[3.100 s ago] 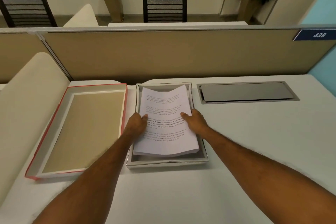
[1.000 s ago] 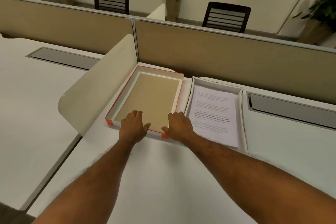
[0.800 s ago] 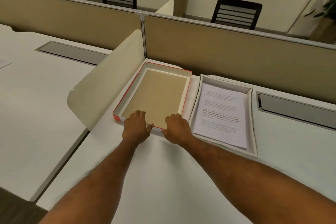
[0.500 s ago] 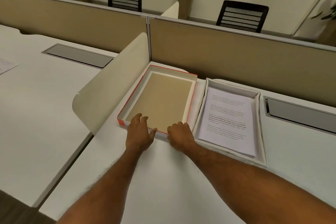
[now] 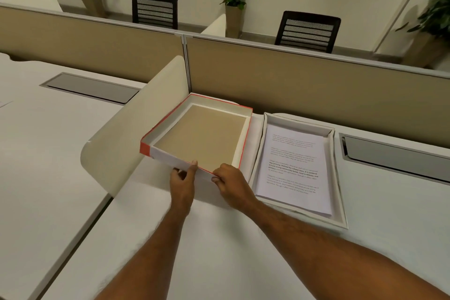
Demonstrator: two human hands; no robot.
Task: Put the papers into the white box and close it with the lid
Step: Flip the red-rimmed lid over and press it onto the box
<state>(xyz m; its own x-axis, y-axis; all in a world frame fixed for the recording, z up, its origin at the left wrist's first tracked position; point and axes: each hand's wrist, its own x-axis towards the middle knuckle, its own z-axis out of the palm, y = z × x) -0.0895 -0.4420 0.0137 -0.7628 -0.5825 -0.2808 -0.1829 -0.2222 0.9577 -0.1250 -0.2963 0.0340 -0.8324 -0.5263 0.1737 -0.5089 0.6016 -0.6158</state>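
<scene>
Gripping the lid's near edge

Your left hand (image 5: 183, 184) and right hand (image 5: 232, 184) pinch the lid (image 5: 202, 140), tilted off the bench (image 5: 219, 251); papers (image 5: 293, 170) lie in the white box (image 5: 337, 178) just right.

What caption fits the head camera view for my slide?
Both hands, left and right, lift the near edge of the red-trimmed lid beside the white box holding papers.

Clearance: your way right over the papers (image 5: 293, 165) looks open; curved divider (image 5: 136, 129) blocks left; partition (image 5: 316, 85) walls the rear.
</scene>
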